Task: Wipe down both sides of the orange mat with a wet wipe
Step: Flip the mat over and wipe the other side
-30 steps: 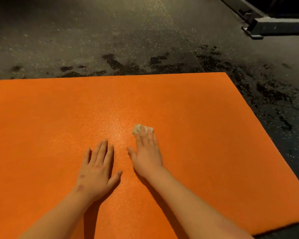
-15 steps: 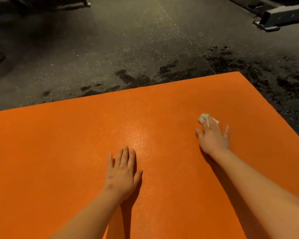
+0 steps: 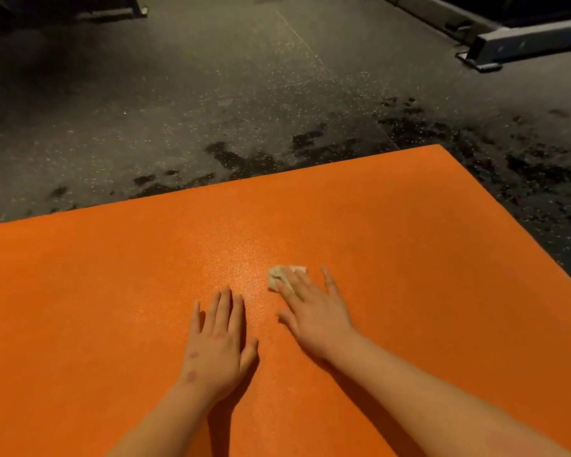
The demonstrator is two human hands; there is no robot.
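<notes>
The orange mat [image 3: 112, 291] lies flat on the floor and fills the lower half of the view. My right hand [image 3: 314, 311] presses a small crumpled whitish wet wipe [image 3: 279, 273] onto the mat near its middle, fingers straight and spread over it. Only the wipe's far left part shows beyond my fingertips. My left hand [image 3: 218, 344] rests flat on the mat just left of the right hand, fingers straight, holding nothing.
Dark speckled rubber floor [image 3: 211, 94] surrounds the mat, with wet dark patches [image 3: 244, 156] along the mat's far edge and to the right. A grey metal beam with a foot plate [image 3: 508, 44] lies at the far right.
My right hand slid the wipe out to the right across the mat and has now come back left, close beside my left hand. The left hand stays flat in place.
</notes>
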